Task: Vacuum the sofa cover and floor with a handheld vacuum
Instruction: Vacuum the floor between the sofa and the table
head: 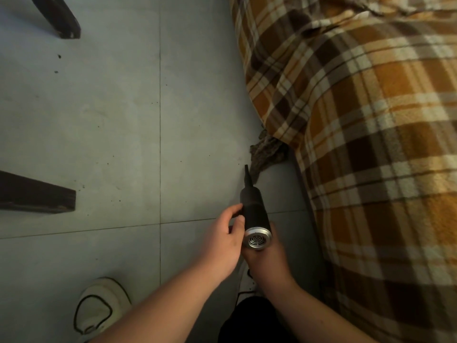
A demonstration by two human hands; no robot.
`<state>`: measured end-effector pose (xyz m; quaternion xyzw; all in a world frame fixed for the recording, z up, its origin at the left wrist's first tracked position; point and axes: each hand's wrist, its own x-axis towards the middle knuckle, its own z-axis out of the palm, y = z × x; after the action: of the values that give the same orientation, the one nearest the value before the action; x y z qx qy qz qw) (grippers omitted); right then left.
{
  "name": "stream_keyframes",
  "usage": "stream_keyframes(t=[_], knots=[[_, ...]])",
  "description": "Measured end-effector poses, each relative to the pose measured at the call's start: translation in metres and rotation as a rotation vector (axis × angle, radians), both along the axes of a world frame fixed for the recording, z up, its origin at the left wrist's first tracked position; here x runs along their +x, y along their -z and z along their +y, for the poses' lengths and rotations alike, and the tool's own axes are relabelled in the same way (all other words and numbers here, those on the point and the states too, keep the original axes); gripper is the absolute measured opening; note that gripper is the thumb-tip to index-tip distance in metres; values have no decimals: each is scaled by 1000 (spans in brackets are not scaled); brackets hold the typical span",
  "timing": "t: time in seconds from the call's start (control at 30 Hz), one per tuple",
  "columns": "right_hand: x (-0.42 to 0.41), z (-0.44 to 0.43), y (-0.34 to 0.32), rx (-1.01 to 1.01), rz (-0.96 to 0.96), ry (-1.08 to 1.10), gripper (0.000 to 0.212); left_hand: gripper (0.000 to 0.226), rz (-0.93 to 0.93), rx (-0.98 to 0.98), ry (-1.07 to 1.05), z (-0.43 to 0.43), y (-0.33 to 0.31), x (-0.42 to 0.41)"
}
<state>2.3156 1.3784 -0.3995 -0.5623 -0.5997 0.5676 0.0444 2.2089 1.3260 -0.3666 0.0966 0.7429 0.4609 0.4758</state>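
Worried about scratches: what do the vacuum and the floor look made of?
Handheld vacuum: matte black body, probably plastic, with a shiny silver end cap, metal or metallic-coated. Floor: pale grey tiles, smooth with thin grout lines, likely ceramic or stone.

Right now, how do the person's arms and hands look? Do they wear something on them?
The left forearm and right forearm are bare to the frame's edge, no sleeves or cuffs in view. The left hand and right hand wear no gloves; I see no ring, watch or bracelet.
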Motion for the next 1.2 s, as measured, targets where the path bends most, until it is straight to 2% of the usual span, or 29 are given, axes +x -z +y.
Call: stream_keyframes(t=[0.33,0.73,0.87,1.07,1.2], knots=[[-26,13,8,31,-9,-42,48,22,-10,-21,-66,11,12,-19],[-28,-21,1,55,-39,-168,36,27,25,-57,-21,-33,7,-31],[-36,-32,-6,43,-53,-241,33,38,60,-108,-46,-51,-2,-35],[-65,-67,-11,-22,-95,-579,43,33,110,-255,-187,-112,-21,-47],[-84,-94,-18,11,-102,-883,37,32,71,-296,-304,-164,-28,-41]])
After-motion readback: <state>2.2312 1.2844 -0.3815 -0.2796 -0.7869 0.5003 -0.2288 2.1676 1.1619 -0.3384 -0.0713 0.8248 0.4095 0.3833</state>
